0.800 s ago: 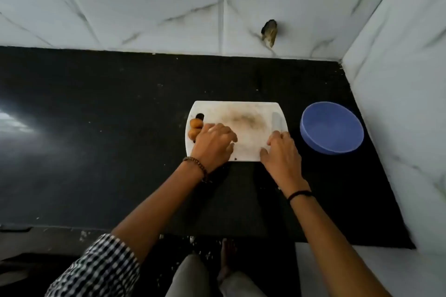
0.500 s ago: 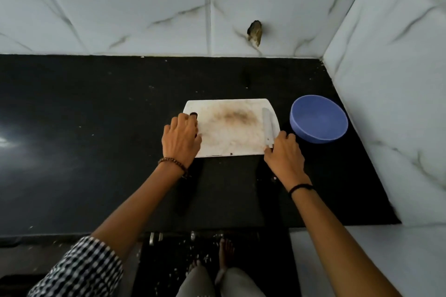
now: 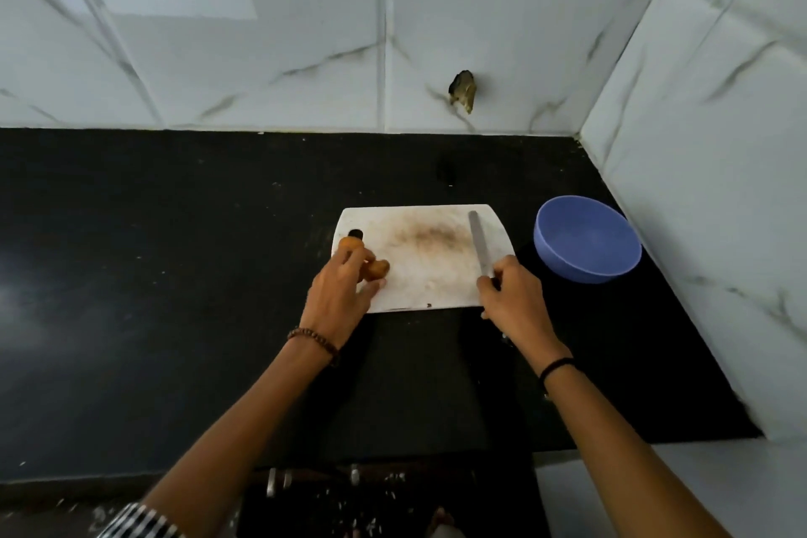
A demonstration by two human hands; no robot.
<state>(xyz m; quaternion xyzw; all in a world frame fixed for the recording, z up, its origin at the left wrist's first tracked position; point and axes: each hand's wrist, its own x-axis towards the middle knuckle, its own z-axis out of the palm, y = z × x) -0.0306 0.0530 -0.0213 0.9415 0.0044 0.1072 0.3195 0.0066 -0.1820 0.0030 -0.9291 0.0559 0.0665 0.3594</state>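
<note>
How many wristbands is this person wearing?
2: a beaded bracelet on the left wrist and a thin black band on the right wrist. The checked sleeve may hide more.

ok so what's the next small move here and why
Probably lift the knife across to the orange vegetable: the right hand grips its handle with the blade lying on the right of the cutting board, and the left hand holds the vegetable near its left edge.

On white board (image 3: 430, 280): orange vegetable (image 3: 379, 269), knife (image 3: 479, 247)

Knife (image 3: 479, 249) on board (image 3: 419, 275); bowl (image 3: 587, 238) right
</note>
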